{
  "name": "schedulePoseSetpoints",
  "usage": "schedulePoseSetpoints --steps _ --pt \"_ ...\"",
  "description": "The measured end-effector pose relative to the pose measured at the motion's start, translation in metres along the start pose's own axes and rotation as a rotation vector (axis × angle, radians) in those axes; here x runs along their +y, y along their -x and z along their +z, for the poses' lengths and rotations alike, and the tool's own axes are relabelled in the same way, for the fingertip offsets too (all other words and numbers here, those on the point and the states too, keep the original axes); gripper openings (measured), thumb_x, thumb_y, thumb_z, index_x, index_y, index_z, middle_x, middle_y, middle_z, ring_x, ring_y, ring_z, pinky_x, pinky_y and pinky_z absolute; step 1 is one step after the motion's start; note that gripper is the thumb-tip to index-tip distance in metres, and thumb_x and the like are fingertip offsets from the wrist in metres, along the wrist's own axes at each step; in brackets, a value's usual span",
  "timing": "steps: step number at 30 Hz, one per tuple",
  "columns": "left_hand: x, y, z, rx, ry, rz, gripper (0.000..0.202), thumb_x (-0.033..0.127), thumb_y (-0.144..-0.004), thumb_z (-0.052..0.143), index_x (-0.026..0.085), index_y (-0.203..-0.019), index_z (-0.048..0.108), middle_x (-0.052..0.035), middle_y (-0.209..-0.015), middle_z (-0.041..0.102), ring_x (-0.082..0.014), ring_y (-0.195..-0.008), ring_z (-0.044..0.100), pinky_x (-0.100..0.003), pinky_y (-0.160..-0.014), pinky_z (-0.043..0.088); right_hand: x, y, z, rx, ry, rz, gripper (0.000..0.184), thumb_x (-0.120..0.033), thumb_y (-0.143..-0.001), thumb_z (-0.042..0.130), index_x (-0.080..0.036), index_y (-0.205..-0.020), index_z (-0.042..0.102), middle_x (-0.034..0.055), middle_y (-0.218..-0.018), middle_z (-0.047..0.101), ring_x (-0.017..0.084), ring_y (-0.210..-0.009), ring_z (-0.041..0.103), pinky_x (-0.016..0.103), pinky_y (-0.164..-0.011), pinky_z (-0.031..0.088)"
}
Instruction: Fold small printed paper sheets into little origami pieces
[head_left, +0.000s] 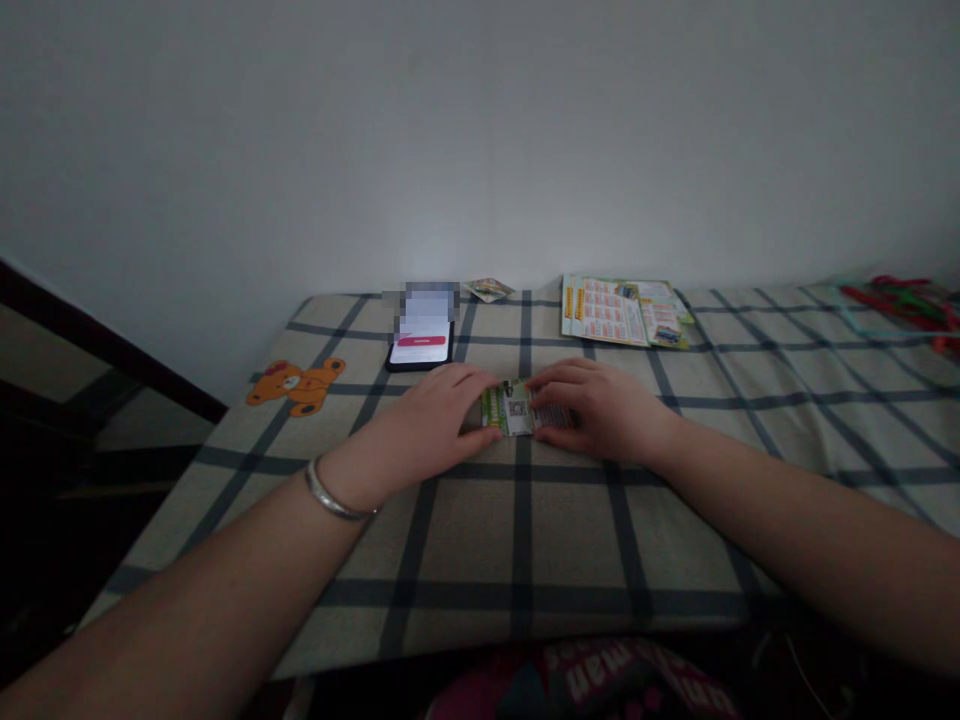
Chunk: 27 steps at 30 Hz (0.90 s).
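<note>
Left hand, right hand half-curled, pinching card; teal-edged container holds red-green items.

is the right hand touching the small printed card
Touching: the head view shows the right hand with fingers and thumb on the small printed card.

The single view comes from a camera on the person's head, facing forward and down across the cloth-covered tabletop to the wall behind; it looks from above the near edge, close enough for the left hand and right hand to sit mid-frame, with printed fabric at the bottom
</note>
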<state>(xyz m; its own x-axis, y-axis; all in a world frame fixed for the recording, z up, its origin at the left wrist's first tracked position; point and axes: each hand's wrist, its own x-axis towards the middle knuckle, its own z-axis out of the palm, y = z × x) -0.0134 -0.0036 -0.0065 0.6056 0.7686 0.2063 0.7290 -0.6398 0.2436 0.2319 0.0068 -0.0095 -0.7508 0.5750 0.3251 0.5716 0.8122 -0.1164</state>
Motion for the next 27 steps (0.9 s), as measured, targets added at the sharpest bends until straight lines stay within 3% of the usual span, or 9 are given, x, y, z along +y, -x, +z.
schedulePoseSetpoints --steps 13,20,27 --pt "-0.009 -0.005 0.007 0.022 0.065 -0.03 0.05 0.035 -0.081 0.066 0.018 -0.125 0.05 -0.0097 -0.125 0.057 -0.0256 -0.121 0.05 -0.044 -0.106 0.04 0.004 -0.003 0.002 0.027 -0.073 0.065 0.028 -0.037 -0.08 0.067 -0.019 -0.102 0.066 0.0079 -0.117 0.067 0.024 -0.107 0.06 0.039 -0.094 0.048" --pt "-0.007 -0.003 0.009 0.036 0.058 -0.027 0.059 0.036 -0.084 0.06 0.015 -0.136 0.04 -0.0141 -0.137 0.049 -0.0274 -0.129 0.043 -0.048 -0.11 0.035 0.006 -0.002 0.006 0.053 -0.062 0.155 0.057 -0.039 -0.073 0.071 -0.017 -0.123 0.056 0.0108 -0.115 0.065 0.027 -0.109 0.057 0.044 -0.096 0.046" --pt "-0.002 -0.004 0.009 0.052 0.073 -0.051 0.06 0.034 -0.081 0.064 0.015 -0.134 0.043 -0.0131 -0.132 0.052 -0.0272 -0.125 0.046 -0.047 -0.108 0.037 0.004 -0.003 0.004 0.049 -0.102 0.143 0.052 -0.038 -0.073 0.072 -0.016 -0.118 0.058 0.0109 -0.113 0.065 0.026 -0.106 0.058 0.042 -0.095 0.046"
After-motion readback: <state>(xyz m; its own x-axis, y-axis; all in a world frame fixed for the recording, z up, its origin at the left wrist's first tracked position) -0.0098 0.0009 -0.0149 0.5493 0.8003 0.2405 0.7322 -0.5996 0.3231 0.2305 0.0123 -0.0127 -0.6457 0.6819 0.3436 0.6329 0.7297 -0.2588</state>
